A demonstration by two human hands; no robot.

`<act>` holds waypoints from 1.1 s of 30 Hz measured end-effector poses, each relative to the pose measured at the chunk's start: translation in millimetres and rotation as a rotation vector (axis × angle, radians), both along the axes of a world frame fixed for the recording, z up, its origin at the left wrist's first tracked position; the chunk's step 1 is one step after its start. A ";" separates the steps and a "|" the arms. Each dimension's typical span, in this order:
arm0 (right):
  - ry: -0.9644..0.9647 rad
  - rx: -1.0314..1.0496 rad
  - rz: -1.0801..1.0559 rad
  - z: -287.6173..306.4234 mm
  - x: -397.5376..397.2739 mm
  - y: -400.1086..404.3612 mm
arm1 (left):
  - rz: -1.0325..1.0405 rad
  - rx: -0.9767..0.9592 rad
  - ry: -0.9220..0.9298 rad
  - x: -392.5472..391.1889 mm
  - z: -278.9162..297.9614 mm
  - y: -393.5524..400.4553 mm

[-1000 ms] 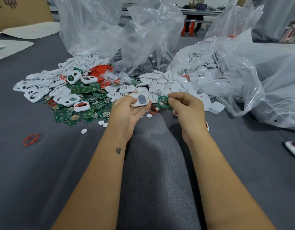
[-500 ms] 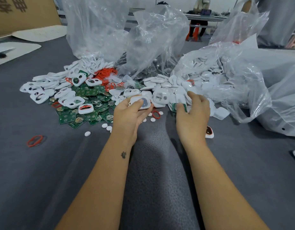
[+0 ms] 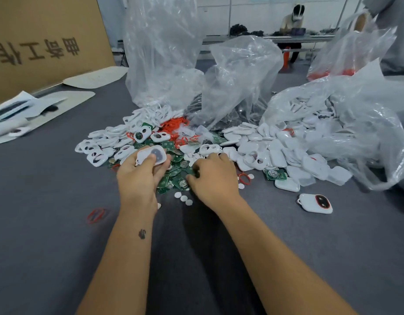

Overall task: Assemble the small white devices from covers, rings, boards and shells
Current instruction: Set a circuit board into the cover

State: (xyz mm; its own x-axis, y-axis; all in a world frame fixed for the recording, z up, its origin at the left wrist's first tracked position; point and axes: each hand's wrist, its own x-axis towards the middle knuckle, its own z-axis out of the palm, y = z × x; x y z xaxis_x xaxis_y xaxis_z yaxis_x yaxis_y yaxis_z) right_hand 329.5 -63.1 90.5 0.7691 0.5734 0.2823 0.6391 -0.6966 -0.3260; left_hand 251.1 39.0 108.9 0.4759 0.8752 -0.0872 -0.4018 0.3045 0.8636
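White moulded plastic sits in our left hand (image 3: 140,176): a small white cover with a dark oval window (image 3: 152,155), pinched between thumb on top and fingers curled beneath, held just above the heap. It looks light and stiff, a thin shell that should take a firm pinch by its rounded edges, though the smooth finish could slip if we squeeze only the faces. Best to keep thumb clear of the window.

Our right hand (image 3: 213,178) is down on the spread of green square circuit boards (image 3: 173,178), fingers curled into the pile; whether a board is actually caught between them we cannot tell, the knuckles hide the tips. Those boards seem rigid and flat, each with a metal disc on it, and they overlap like tiles, so we judge an edge grip is the way, lifting one corner free rather than pressing on the parts.

Beyond lie white open frames (image 3: 98,153) to the left, thin orange-red rubber rings (image 3: 173,126) behind, soft and floppy by the look, and plain white back shells (image 3: 276,153) spilling from a clear plastic bag (image 3: 346,123). One finished white device with a red-ringed window (image 3: 315,203) rests alone on the grey felt table (image 3: 48,246), well to the right.
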 end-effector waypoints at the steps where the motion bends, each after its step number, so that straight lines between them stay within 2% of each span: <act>1: -0.002 -0.014 -0.008 -0.8 0.5 4.2 | -0.002 0.006 0.007 -1.3 -0.8 1.0; 7: -0.093 -0.045 0.002 -1.1 9.3 5.2 | -0.042 0.016 0.012 -1.0 -10.1 0.3; 10: -0.116 0.063 0.004 0.0 12.5 -5.3 | -0.059 0.024 0.006 -1.0 -11.8 -3.1; 12: 0.064 0.309 -0.032 2.5 13.7 -16.1 | -0.080 0.029 0.000 2.3 -10.4 -8.4; 14: 0.389 0.669 -0.072 6.2 14.3 -30.5 | -0.114 0.014 -0.007 10.3 -8.5 -18.4; 16: 0.679 0.942 -0.075 7.9 15.2 -48.4 | -0.166 0.000 -0.010 21.8 -6.5 -33.5; 18: 0.854 1.102 -0.054 7.1 16.8 -68.4 | -0.242 -0.009 -0.010 35.0 -5.7 -52.6; 20: 0.940 1.207 -0.033 4.9 17.7 -86.5 | -0.314 -0.062 -0.029 46.5 -5.7 -73.5; 25: 0.988 1.347 0.066 -0.4 19.3 -107.1 | -0.426 -0.198 -0.108 56.9 -14.4 -106.0; 33: 0.980 1.331 0.075 -1.1 19.9 -108.0 | -0.464 -0.161 -0.100 49.3 -18.5 -98.0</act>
